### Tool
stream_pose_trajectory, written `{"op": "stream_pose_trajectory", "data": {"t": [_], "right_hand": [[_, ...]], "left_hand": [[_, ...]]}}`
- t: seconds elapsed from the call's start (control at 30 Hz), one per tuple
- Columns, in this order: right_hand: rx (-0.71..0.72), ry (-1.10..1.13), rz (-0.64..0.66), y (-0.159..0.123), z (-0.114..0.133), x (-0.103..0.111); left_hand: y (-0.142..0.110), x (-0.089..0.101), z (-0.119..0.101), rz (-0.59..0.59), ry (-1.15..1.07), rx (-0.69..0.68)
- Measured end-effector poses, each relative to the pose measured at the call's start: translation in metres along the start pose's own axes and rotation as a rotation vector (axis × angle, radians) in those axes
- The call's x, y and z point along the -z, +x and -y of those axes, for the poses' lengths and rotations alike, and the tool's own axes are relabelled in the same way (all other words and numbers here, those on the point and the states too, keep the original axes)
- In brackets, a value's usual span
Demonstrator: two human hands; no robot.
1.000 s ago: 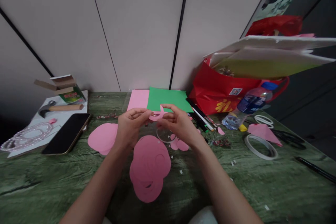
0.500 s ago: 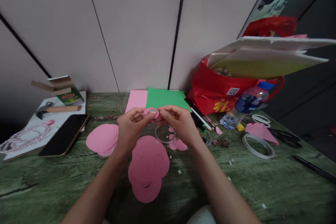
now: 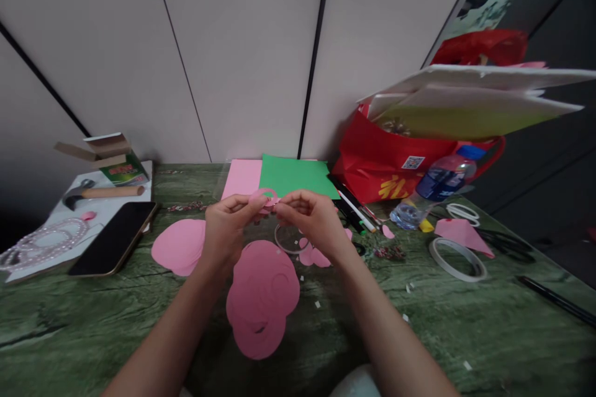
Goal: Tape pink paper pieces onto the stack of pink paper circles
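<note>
A small pink paper ring (image 3: pixel 269 192) is raised over the table in front of me. My left hand (image 3: pixel 226 226) pinches its left and lower part between thumb and fingers. My right hand (image 3: pixel 311 217) is closed at the ring's lower right edge, its thumb and fingertips pressed together. A tiny pale bit shows at those fingertips, too small to name. Below the hands lies a pile of pink paper circles (image 3: pixel 263 285), some with ring cuts. Another stack of pink circles (image 3: pixel 179 245) is partly behind my left wrist. A clear tape roll (image 3: pixel 291 250) and pink scraps (image 3: pixel 319 257) lie below my right hand.
Green paper (image 3: pixel 295 173) and pens (image 3: pixel 356 209) lie at the back. At right are a red bag (image 3: pixel 372 155), a water bottle (image 3: pixel 437 186), a tape roll (image 3: pixel 435 254) and scissors (image 3: pixel 507 245). A phone (image 3: pixel 116 239), hammer (image 3: pixel 112 192) and beads (image 3: pixel 46 242) are left.
The ring has tilted and sits slightly higher in my left hand. My right fingertips have shifted a little down and left along its edge.
</note>
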State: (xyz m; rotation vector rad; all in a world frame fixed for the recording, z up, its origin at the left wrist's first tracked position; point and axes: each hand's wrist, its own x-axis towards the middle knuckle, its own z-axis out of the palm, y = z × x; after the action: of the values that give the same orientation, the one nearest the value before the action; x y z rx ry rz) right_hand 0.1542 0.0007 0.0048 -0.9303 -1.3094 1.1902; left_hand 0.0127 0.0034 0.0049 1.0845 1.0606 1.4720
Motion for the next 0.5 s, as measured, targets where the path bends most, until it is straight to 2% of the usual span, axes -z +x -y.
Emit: {"op": "stream_pose_trajectory", "data": {"t": [0.17,0.37,0.5], "right_hand": [[-0.141,0.074,0.145,-0.004,-0.002,-0.011],[-0.064,0.015,0.052,-0.003,0.001,-0.009],[-0.107,-0.043,0.053,-0.002,0.005,0.001]], "left_hand": [[-0.001,-0.004,-0.003,0.010,-0.073,0.052],[-0.002,-0.005,-0.003,0.043,-0.117,0.073],[-0.001,-0.002,-0.004,-0.005,-0.017,-0.035]]}}
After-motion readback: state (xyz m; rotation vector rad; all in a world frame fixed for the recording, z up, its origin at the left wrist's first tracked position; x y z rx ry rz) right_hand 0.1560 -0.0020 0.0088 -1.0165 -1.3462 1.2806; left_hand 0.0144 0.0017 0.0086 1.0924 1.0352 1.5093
